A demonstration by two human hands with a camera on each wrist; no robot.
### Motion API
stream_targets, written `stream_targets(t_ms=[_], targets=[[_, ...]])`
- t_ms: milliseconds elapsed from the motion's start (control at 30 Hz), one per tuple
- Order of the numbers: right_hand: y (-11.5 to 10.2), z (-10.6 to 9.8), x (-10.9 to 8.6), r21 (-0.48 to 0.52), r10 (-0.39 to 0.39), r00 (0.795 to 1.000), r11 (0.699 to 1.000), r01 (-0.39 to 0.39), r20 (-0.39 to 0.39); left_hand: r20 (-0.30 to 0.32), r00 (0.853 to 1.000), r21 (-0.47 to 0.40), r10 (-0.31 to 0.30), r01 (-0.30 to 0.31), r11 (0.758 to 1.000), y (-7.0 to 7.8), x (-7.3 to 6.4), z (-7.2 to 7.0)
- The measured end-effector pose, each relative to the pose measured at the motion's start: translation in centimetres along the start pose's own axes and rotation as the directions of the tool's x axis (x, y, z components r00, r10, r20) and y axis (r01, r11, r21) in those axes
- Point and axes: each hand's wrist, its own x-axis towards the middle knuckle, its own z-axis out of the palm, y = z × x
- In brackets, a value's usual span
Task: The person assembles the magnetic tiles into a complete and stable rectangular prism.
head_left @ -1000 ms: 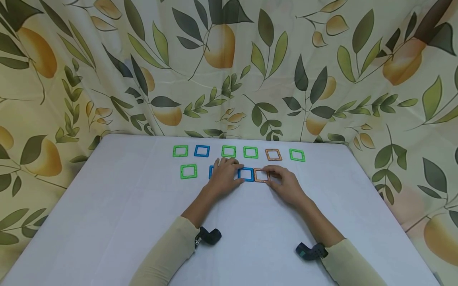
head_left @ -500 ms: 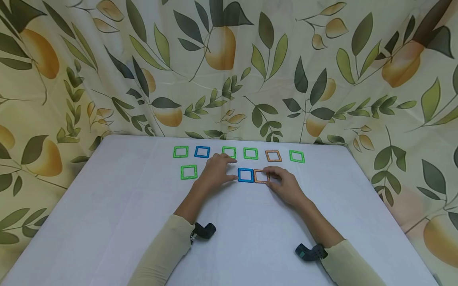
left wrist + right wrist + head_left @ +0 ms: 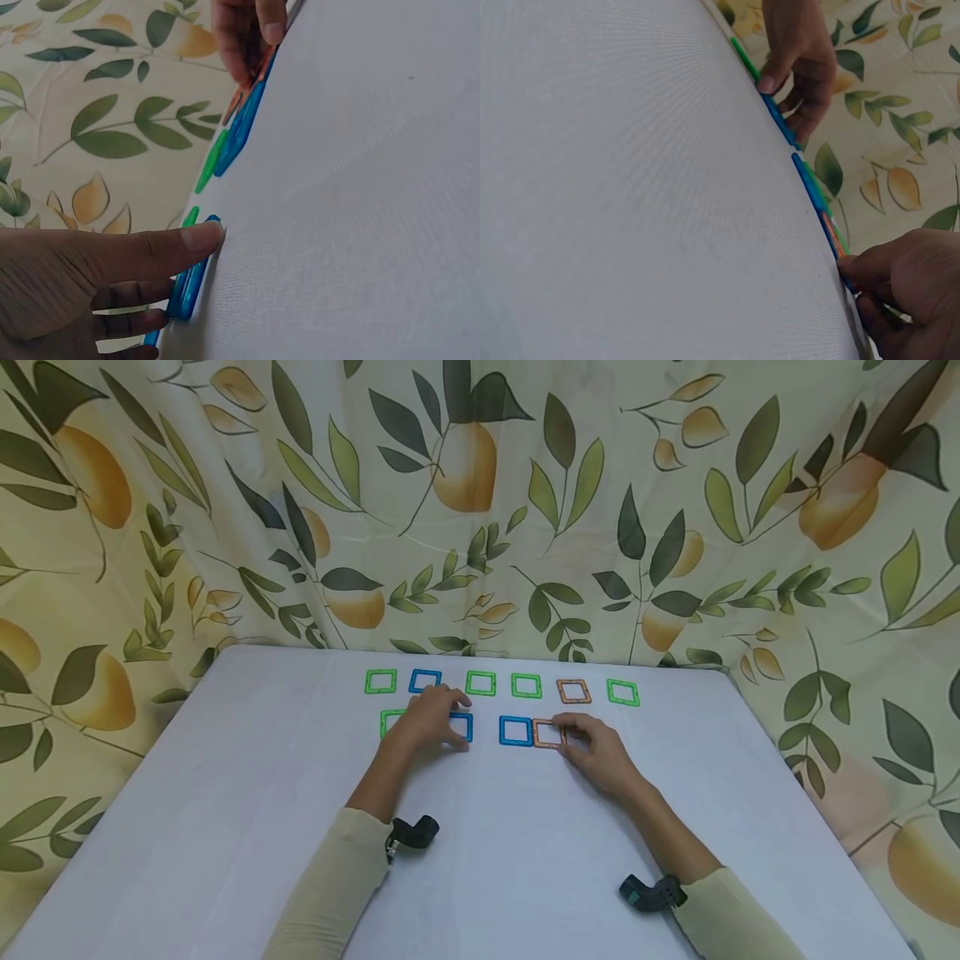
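In the head view several square-frame magnetic tiles lie on a white table. My left hand (image 3: 426, 720) is over a blue tile (image 3: 470, 727) in the nearer row, thumb at its near edge and fingers toward its far side. The left wrist view shows the thumb (image 3: 201, 237) against that blue tile's end. My right hand (image 3: 600, 756) pinches the right side of an orange tile (image 3: 549, 746). Another blue tile (image 3: 516, 744) lies edge to edge with the orange one, with a gap between the two blue tiles. A green tile (image 3: 384, 724) is partly hidden behind my left hand.
Along the back of the white table (image 3: 480, 860) runs a row of separate tiles: green (image 3: 381, 692), blue (image 3: 426, 672), more green ones, orange (image 3: 574, 702) and green (image 3: 623, 702). A leaf-and-fruit patterned curtain (image 3: 480, 568) hangs behind the table.
My left hand has let go of the blue tile beside the orange one and moved left to the other blue tile. My right hand stays on the orange tile.
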Motion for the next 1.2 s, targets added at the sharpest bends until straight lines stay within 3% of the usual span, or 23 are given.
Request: stream_targets(t_ms=[733, 1200], targets=[[-0.1, -0.1, -0.1, -0.003, -0.003, 1.000, 1.000, 0.002, -0.008, 0.030, 0.999, -0.097, 0.011, -0.008, 0.995, -1.5, -0.4, -0.2], [-0.5, -0.3, -0.2, 0.008, 0.086, 0.996, 0.996, -0.086, 0.004, 0.052, 0.998, -0.177, 0.030, -0.020, 0.984, -1.6, -0.1, -0.5]])
